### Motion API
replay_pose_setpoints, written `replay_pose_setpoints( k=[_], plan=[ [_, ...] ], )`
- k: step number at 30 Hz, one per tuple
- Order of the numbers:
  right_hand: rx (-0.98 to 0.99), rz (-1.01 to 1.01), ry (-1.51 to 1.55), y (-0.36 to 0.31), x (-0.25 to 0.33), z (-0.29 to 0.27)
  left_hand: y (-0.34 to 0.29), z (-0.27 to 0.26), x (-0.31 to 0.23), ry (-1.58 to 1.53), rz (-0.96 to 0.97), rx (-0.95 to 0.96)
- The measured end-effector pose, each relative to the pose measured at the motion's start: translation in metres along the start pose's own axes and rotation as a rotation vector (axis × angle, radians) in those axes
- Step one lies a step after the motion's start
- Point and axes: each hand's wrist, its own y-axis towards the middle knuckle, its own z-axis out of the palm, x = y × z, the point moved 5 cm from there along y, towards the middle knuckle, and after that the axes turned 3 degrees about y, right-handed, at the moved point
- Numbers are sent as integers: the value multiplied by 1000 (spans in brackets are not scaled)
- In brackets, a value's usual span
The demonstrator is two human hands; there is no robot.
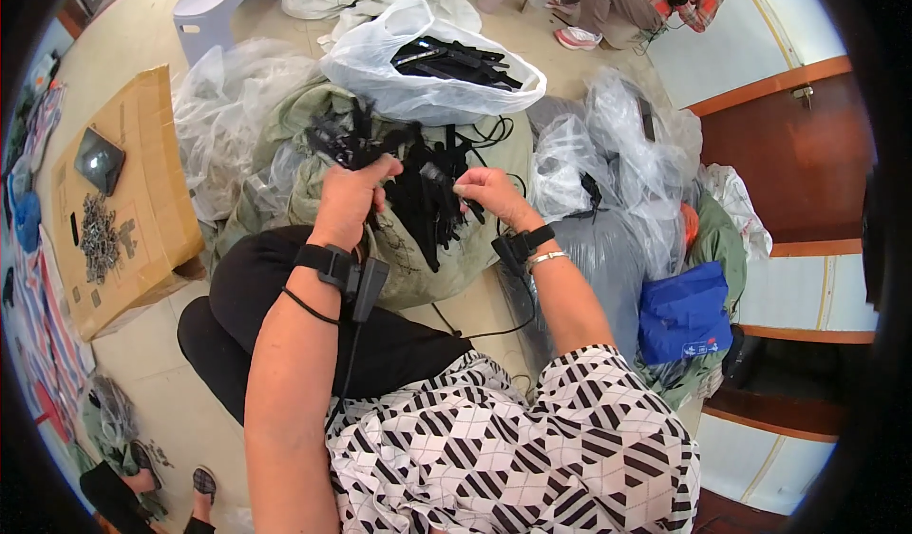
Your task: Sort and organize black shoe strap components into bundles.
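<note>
My left hand (356, 195) is closed on a bunch of dark strips (347, 143), whose ends stick out above the fingers. To its right my right hand (496, 199) has its fingertips pinched together; what lies between them is too small to make out. Between and below the hands, a tangled heap of black straps (418, 192) with loose threads rests on a pale green cloth bundle (418, 282). Just beyond, an open white plastic bag (366, 68) holds several flat black pieces (456, 64).
To the left stands a cardboard box (142, 182) bearing a dark dish (99, 162) and a pile of small metal parts (99, 235). Stuffed plastic bags (608, 249) and a blue bag (686, 313) crowd the right. A grey stool (214, 11) and another seated person (627, 2) are farther off.
</note>
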Motion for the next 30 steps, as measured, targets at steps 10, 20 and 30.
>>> replay_pose_setpoints(
  k=[10,20,30],
  plan=[
    [312,271,648,-5,71,53,0,19,6,103,-22,145],
    [-165,223,-291,38,-66,-9,4,5,5,-297,-62,-59],
    [-387,20,-715,15,-61,31,4,-8,11,-278,-82,-156]
  ],
)
